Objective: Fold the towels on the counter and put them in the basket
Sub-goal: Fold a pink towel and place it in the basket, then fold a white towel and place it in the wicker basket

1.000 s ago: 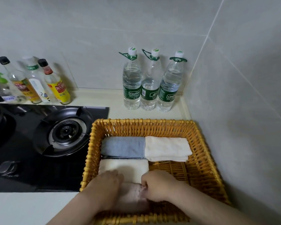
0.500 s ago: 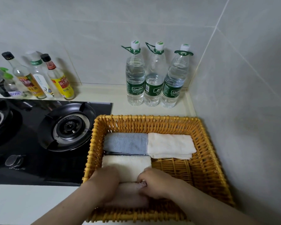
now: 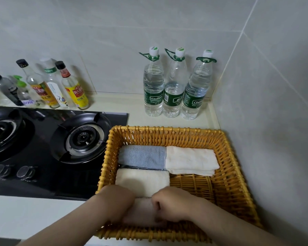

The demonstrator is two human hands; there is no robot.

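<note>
We see the pale pinkish folded terry towel (image 3: pixel 144 213) lying in the woven yellow wicker basket (image 3: pixel 167 130), in its 7 o'clock corner against the near wall. The left hand (image 3: pixel 114 201) curls over the towel's 9 o'clock end and the right hand (image 3: pixel 172 205) over its 3 o'clock end, fingers bent down round the cloth (the fingertips themselves are hidden from us). Touching this towel at 12 o'clock lies a cream folded towel (image 3: pixel 142 181). Beyond that is a blue-grey folded towel (image 3: pixel 142 157), with a white folded towel (image 3: pixel 190 160) touching it at 3 o'clock. The basket stands on the pale table (image 3: pixel 25 215). At the basket's 9 o'clock we find a black glass gas hob (image 3: pixel 43 157). At 12 o'clock, three clear plastic water bottles with green labels (image 3: pixel 173 96) stand by the grey tiled wall (image 3: pixel 114 32). At 10 o'clock is a cluster of glass sauce bottles (image 3: pixel 48 86).
</note>
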